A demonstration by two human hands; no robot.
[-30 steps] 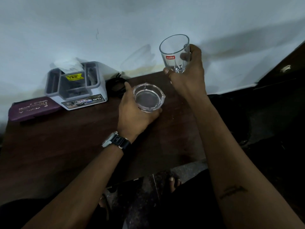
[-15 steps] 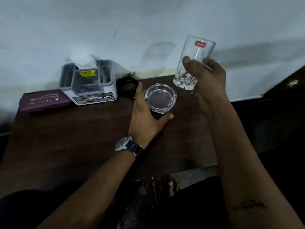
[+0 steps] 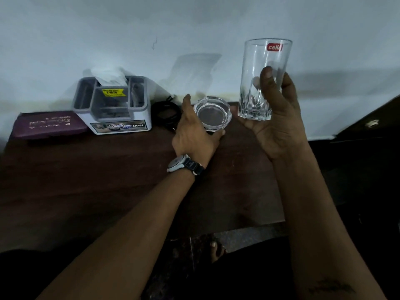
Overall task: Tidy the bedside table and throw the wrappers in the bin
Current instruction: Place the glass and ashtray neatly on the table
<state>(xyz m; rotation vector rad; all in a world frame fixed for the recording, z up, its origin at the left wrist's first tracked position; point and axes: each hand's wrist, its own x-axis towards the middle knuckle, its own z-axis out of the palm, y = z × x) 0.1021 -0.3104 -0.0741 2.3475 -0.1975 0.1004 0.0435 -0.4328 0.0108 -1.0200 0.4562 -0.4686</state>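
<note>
A tall clear drinking glass (image 3: 263,81) with a red label near its rim is held upright in the right hand (image 3: 279,118), raised above the back right part of the dark wooden table (image 3: 86,180); the grip is closed around the lower half of the glass, the thumb laid across its front and the palm under its faceted base. A round glass ashtray (image 3: 213,114) is grasped by the left hand (image 3: 193,135), the thumb along its left rim and the fingers curled beneath its near edge; whether it rests on the table or is lifted slightly cannot be told from this angle. A wristwatch (image 3: 185,165) is worn on the left wrist. At the back left of the table, against the pale wall (image 3: 194,22), a grey and white organiser box (image 3: 114,109) is seen with a yellow price sticker and a piece of white paper (image 3: 109,75) sticking out of its top. A maroon case (image 3: 49,124) lies just beside it to the left, and a coiled black cable (image 3: 165,113) lies between the box and the left hand. No wrappers can be made out for certain in the dim light.
</note>
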